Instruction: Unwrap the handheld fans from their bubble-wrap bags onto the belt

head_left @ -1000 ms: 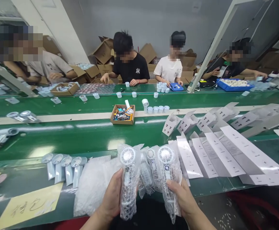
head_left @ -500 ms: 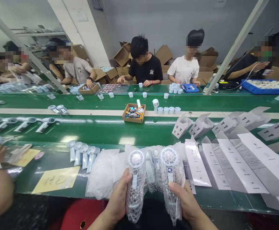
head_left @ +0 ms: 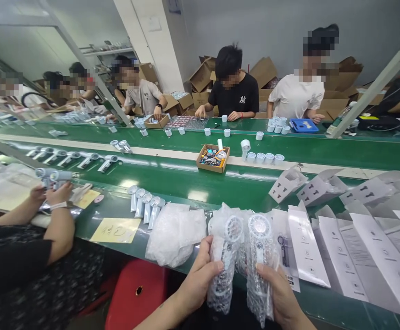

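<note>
Side by side near the lower centre of the frame, the left hand (head_left: 203, 273) and the right hand (head_left: 281, 289) are each closed around a bubble-wrapped handheld fan. The left fan (head_left: 230, 250) and the right fan (head_left: 260, 250) are held nearly upright, grilles at the top; crinkled plastic blurs their handles, and some fingers are hidden behind them. More wrapped pieces (head_left: 242, 259) show in the gap, too covered to count. To the left, a pile of bubble wrap (head_left: 176, 234) lies on the green counter (head_left: 114, 207), beside a row of bare fans (head_left: 155, 201). White cartons (head_left: 308, 247) run off the right edge. At far left, a co-worker's hands (head_left: 58, 194) hold two unwrapped fans (head_left: 61, 176).
</note>
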`<state>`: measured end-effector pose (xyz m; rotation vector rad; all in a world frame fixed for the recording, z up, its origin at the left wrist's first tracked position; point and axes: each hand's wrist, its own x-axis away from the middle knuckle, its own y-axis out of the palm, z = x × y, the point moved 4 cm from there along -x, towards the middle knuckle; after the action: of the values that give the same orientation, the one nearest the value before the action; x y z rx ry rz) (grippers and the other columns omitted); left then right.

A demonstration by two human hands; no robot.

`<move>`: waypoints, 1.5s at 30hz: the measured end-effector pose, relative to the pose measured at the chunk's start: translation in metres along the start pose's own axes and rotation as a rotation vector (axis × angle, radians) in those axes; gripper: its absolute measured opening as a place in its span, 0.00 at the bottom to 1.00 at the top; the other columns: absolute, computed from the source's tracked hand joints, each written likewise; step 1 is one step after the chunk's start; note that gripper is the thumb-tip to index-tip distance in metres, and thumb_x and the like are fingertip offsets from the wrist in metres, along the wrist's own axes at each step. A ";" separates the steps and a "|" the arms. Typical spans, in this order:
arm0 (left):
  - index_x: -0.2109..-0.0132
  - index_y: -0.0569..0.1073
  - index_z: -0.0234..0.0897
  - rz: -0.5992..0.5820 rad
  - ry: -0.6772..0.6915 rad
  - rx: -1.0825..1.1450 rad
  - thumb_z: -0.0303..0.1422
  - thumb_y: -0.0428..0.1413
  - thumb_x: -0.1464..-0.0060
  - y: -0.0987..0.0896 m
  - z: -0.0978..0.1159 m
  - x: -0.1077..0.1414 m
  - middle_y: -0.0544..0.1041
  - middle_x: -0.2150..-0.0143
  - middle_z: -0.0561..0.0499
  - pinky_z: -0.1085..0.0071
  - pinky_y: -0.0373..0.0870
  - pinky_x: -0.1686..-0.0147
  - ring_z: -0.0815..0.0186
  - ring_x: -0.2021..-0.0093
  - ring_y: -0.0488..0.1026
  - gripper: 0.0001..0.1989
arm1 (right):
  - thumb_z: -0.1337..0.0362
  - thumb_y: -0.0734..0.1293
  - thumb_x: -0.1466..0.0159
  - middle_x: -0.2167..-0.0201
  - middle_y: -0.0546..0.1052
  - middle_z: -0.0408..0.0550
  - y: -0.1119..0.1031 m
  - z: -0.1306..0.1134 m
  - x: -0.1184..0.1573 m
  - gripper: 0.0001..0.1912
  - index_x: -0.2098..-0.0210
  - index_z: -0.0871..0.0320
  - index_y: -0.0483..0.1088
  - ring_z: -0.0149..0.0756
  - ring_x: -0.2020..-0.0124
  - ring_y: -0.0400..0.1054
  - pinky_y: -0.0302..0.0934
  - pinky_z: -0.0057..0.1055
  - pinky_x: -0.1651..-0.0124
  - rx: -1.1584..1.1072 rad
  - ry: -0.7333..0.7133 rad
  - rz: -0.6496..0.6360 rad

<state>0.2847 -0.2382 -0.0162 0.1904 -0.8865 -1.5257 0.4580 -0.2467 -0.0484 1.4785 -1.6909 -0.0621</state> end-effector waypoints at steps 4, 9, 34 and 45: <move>0.47 0.69 0.40 -0.006 0.008 0.030 0.36 0.63 0.52 0.004 0.002 0.001 0.77 0.53 0.46 0.60 0.65 0.48 0.53 0.51 0.74 0.24 | 0.58 0.78 0.51 0.60 0.82 0.50 0.003 0.003 -0.003 0.36 0.43 0.54 0.69 0.51 0.56 0.75 0.70 0.42 0.52 0.002 0.017 -0.037; 0.48 0.69 0.38 0.016 -0.011 -0.019 0.35 0.66 0.56 0.005 0.006 0.001 0.78 0.55 0.45 0.60 0.68 0.52 0.54 0.54 0.75 0.27 | 0.58 0.78 0.52 0.58 0.81 0.53 0.003 0.001 -0.003 0.40 0.42 0.56 0.67 0.55 0.55 0.75 0.69 0.47 0.51 0.033 -0.002 0.015; 0.45 0.69 0.40 -0.002 0.054 -0.071 0.38 0.66 0.56 -0.020 0.008 0.006 0.77 0.52 0.44 0.61 0.66 0.50 0.53 0.51 0.73 0.30 | 0.55 0.79 0.53 0.56 0.81 0.52 -0.004 0.017 0.000 0.32 0.50 0.54 0.74 0.56 0.48 0.72 0.68 0.47 0.47 0.058 -0.014 0.113; 0.47 0.61 0.39 0.297 0.000 -0.285 0.33 0.66 0.66 -0.077 0.022 -0.021 0.77 0.60 0.49 0.67 0.70 0.62 0.61 0.63 0.75 0.37 | 0.57 0.80 0.55 0.63 0.82 0.51 0.006 0.023 0.000 0.35 0.50 0.57 0.71 0.53 0.58 0.76 0.72 0.43 0.57 0.012 0.098 0.171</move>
<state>0.2158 -0.2177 -0.0568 -0.1430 -0.6551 -1.3538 0.4392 -0.2559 -0.0594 1.3185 -1.7330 0.1111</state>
